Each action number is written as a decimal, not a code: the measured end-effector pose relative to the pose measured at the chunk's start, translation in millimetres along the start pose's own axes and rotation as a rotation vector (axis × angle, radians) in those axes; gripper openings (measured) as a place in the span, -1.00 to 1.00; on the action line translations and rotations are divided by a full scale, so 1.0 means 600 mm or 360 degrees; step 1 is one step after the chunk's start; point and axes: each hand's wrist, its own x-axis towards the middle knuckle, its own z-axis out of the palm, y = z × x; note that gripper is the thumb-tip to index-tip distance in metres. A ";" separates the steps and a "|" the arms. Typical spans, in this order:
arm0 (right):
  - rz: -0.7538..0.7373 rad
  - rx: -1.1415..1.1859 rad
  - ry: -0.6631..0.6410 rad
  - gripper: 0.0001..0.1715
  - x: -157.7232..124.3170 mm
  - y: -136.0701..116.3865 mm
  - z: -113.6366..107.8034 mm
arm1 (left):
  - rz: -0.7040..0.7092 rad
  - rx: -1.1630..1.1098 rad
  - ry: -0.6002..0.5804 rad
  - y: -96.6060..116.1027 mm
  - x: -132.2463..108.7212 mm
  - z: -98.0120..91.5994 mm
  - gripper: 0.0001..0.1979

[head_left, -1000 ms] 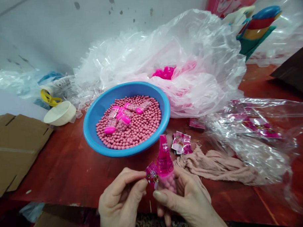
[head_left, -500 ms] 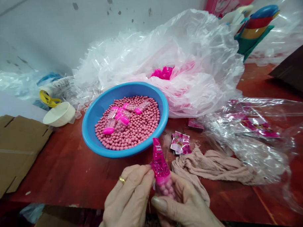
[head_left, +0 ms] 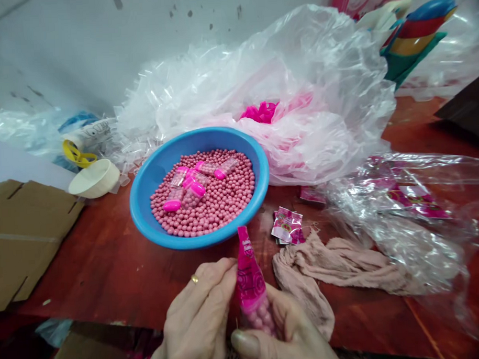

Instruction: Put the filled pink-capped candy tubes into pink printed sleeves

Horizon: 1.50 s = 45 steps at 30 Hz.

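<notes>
Pink bead-filled pouch (head_left: 251, 289) is being clamped by left hand (head_left: 197, 314) and right hand (head_left: 284, 330); its tip is being raised toward the 12 o'clock blue basin (head_left: 198, 135).

One left hand (head_left: 195, 322) and one right hand (head_left: 286, 324) are gripping one pink bottle-shaped packet (head_left: 249, 281), while one blue basin (head_left: 144, 217) is holding about five pink-capped tubes (head_left: 172, 205).

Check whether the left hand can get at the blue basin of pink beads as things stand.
Probably yes: the blue basin sits just beyond the left hand, nothing between them, though that hand must first release the pink packet.
</notes>
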 end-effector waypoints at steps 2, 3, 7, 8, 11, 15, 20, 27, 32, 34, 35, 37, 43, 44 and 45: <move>0.0005 0.0002 -0.0029 -0.54 0.000 -0.007 -0.001 | 0.0029 0.0008 -0.0083 -0.005 -0.005 -0.003 -0.71; 0.0008 -0.0009 -0.0053 -0.53 0.001 -0.010 -0.003 | 0.0054 0.0015 -0.0141 -0.008 -0.007 -0.005 -0.70; 0.0020 -0.0095 -0.0114 -0.57 0.007 -0.007 -0.009 | 0.0241 0.0106 -0.0262 -0.019 -0.014 -0.016 -0.68; 0.0015 -0.0112 -0.0111 -0.59 0.008 -0.005 -0.011 | 0.0259 0.0143 -0.0275 -0.021 -0.014 -0.019 -0.68; -0.0019 -0.0189 -0.0108 -0.60 0.012 0.000 -0.016 | 0.0282 0.0257 -0.0364 -0.024 -0.012 -0.026 -0.67; -0.0047 -0.0339 -0.0084 -0.57 0.013 0.000 -0.019 | 0.0477 0.0366 -0.0419 -0.028 -0.011 -0.025 -0.66; 0.0025 -0.0594 0.0000 -0.44 0.014 -0.004 -0.021 | 0.0464 0.0399 -0.0493 -0.031 -0.017 -0.014 -0.66; -0.0105 -0.0505 -0.0103 -0.63 0.020 0.000 -0.025 | 0.0283 -0.0154 -0.0573 -0.039 0.017 -0.018 -0.77; -0.0056 -0.0425 -0.0061 -0.57 0.025 0.015 -0.026 | 0.0229 -0.0310 -0.0563 -0.037 0.042 -0.020 -0.71; -0.0071 -0.0385 -0.0075 -0.59 0.026 0.016 -0.026 | 0.0215 -0.0348 -0.0522 -0.037 0.043 -0.016 -0.71; -0.0076 -0.0384 -0.0080 -0.59 0.026 0.015 -0.026 | 0.0187 -0.0394 -0.0506 -0.038 0.040 -0.013 -0.72; -0.0025 -0.0428 -0.0087 -0.57 0.024 0.010 -0.028 | 0.0024 -0.0595 -0.0527 -0.042 0.028 -0.007 -0.77; 0.0049 -0.0574 -0.0041 -0.66 0.027 0.008 -0.028 | -0.1253 -0.1255 -0.0414 -0.045 -0.030 0.003 -0.59; -0.0005 -0.0617 -0.0014 -0.71 0.029 0.011 -0.026 | -0.1411 -0.1354 -0.0376 -0.039 -0.032 0.005 -0.51; -0.0052 -0.0689 0.0031 -0.73 0.031 0.014 -0.023 | -0.1548 -0.1472 -0.0366 -0.031 -0.031 0.008 -0.49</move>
